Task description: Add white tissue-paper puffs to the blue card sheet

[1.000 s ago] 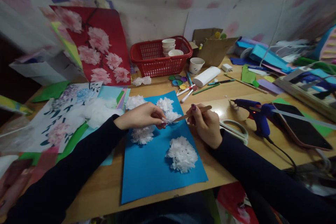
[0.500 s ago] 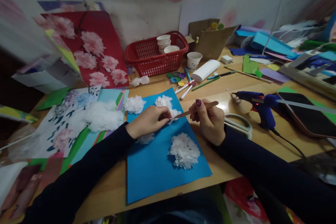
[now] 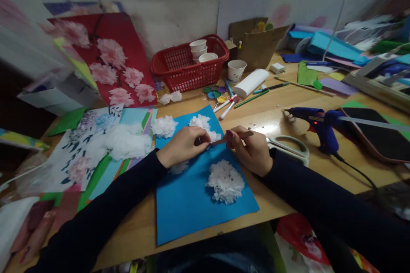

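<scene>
On the counter, our landmark is the smooth, bright blue rectangular paper sheet, with ruffled white tissue-paper flowers on it. Our left hand reaches over the sheet from its left side, its fingers curled in beside a small white tissue-paper bloom near the far right part of the sheet. The fingertips come close together, but we cannot tell whether they pinch a scrap or just brush the petals.

Our right hand, at the sheet's right edge, pinches a thin, flat brown wooden stick between thumb and fingers, its tip slanting down to the left fingers.

To work well here, we'd steady the base of the bloom lightly with the left fingers and guide the stick by its tip in small, soft movements, so the thin tissue neither tears nor flattens. We'd also mind our right wrist near the pale-handled scissors, and the dark blue glue gun, its red light lit, farther right of the sheet.
</scene>
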Motion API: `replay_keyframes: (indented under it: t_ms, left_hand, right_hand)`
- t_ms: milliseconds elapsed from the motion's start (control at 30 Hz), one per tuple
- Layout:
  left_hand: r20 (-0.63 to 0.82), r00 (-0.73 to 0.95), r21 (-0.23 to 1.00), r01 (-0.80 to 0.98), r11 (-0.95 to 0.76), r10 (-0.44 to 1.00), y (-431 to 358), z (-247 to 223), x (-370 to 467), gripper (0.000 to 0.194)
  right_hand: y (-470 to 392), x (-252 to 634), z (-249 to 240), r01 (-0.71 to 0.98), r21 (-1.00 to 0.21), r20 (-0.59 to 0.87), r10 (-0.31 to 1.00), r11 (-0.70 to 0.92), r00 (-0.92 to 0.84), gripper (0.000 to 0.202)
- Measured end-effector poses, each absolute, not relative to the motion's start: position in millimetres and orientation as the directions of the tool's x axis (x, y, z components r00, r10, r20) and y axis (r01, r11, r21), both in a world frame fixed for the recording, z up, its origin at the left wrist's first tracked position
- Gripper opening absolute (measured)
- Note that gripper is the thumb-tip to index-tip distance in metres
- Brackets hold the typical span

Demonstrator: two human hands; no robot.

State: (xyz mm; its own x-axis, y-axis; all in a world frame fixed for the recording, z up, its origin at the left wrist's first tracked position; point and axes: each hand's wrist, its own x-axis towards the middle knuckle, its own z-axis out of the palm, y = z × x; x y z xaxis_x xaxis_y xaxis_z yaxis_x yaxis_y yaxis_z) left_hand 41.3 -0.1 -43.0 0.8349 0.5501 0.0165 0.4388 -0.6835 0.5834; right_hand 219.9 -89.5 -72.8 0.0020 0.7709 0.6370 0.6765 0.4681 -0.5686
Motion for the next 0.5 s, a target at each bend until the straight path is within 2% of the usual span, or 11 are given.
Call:
replay_keyframes:
  t_ms: [67, 100, 233, 300, 500]
  left_hand:
    - [0.031, 0.850, 0.572, 0.416, -0.707, 0.525, 2.3, -40.7, 37.8, 0.011]
    - [0.035, 0.859, 0.556, 0.408, -0.724, 0.511, 4.1, -39.5, 35.3, 0.018]
    - [-0.041, 0.866, 0.437, 0.465, -0.770, 0.499, 11.0, -37.5, 25.4, 0.084]
    - [-0.105, 0.858, 0.389, 0.501, -0.773, 0.503, 12.1, -39.2, 23.2, 0.102]
    - [-0.173, 0.836, 0.314, 0.548, -0.775, 0.521, 10.9, -46.5, 24.1, 0.110]
  right_hand:
    - [-89.3, 220.4, -73.9, 0.691, -0.520, 0.666, 0.745, 0.502, -0.039, 0.025]
    - [-89.2, 220.7, -74.3, 0.700, -0.497, 0.676, 0.734, 0.513, -0.058, 0.024]
    - [-89.3, 221.4, -74.1, 0.712, -0.394, 0.709, 0.685, 0.581, -0.166, 0.020]
    - [-89.5, 221.4, -73.7, 0.708, -0.344, 0.720, 0.657, 0.617, -0.222, 0.017]
    - [-89.4, 219.4, -74.9, 0.703, -0.255, 0.705, 0.625, 0.664, -0.335, 0.016]
